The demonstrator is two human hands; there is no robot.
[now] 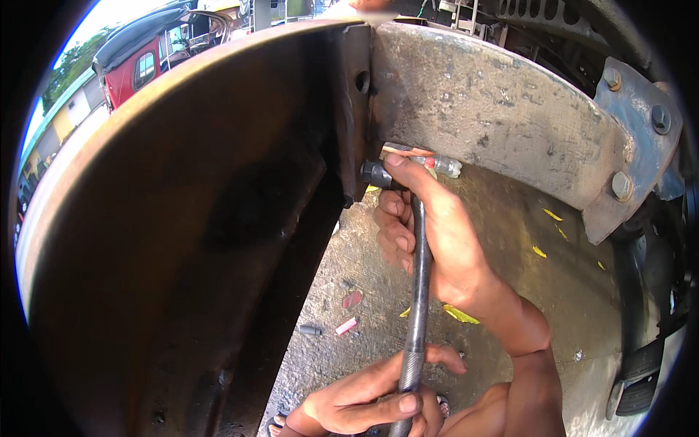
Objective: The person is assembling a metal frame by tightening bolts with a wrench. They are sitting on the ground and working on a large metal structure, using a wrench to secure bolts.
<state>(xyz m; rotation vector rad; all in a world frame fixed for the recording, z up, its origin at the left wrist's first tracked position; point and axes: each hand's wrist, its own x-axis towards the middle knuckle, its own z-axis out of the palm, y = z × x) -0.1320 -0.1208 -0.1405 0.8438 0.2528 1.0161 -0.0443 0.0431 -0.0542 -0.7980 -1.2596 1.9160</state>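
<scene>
A long steel socket wrench [420,291] runs from the lower middle up to the metal frame. Its black socket [375,173] meets the dark upright flange [353,109], low on its right side; any bolt inside is hidden. My right hand [444,226] is closed round the wrench's head, thumb on top by the socket and fingers curled behind. Lower down, my left hand [364,400] wraps the knurled grip, thumb across the front and index finger stretched out past it. Right of the flange extends a worn grey steel beam [495,102].
A blue-grey bolted plate [641,138] ends the beam at right. On the concrete lie a dark grey cylinder [309,330], a pink piece [346,325], yellow leaves [460,314] and a clear plastic bottle [448,167]. A dark panel [167,218] fills the left; a red vehicle [135,69] stands beyond.
</scene>
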